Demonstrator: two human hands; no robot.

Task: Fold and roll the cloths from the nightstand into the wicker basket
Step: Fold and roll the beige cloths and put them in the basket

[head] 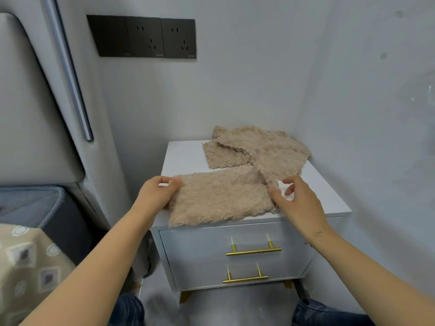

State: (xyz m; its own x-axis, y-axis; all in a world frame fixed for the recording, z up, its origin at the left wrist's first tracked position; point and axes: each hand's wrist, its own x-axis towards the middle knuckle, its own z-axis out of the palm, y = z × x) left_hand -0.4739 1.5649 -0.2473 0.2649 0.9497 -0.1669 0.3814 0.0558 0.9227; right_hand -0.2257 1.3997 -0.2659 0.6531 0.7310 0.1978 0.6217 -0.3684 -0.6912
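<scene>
Front cloth (221, 198) lies flat on the white nightstand (186, 158), at the front of the worktop, its near edge hanging a little over the front lip. Left hand (155, 191) pinches the cloth's left edge, thumb on top, fingers curled under the corner. Right hand (294, 198) is at the cloth's right edge, thumb pressed onto the fabric, other fingers loosely spread and lifted above the worktop; whether it really grips is hard to tell, it looks more like touching than holding. Hands are well apart, one at each end of the cloth.

More cloths (256, 149) of the same beige fluffy kind are heaped at the back right of the nightstand, overlapping each other, and one corner overlaps the front cloth near the right hand. Wicker basket is not in view.

Step in hand: probably spreading or squaring the front cloth before the first fold; no fold made on it, nothing rolled. Task looks early.

Next move likely calls for a firm pinch on the right edge too, then bringing one edge across to the other. Fabric is thick and floppy, so it needs flattening before rolling. The overlapping corner from the heap may drag along; clear it first.

Below the worktop: two drawers with gold handles (253, 250). Bed (30, 231) on the left, wall sockets (141, 37) above.
</scene>
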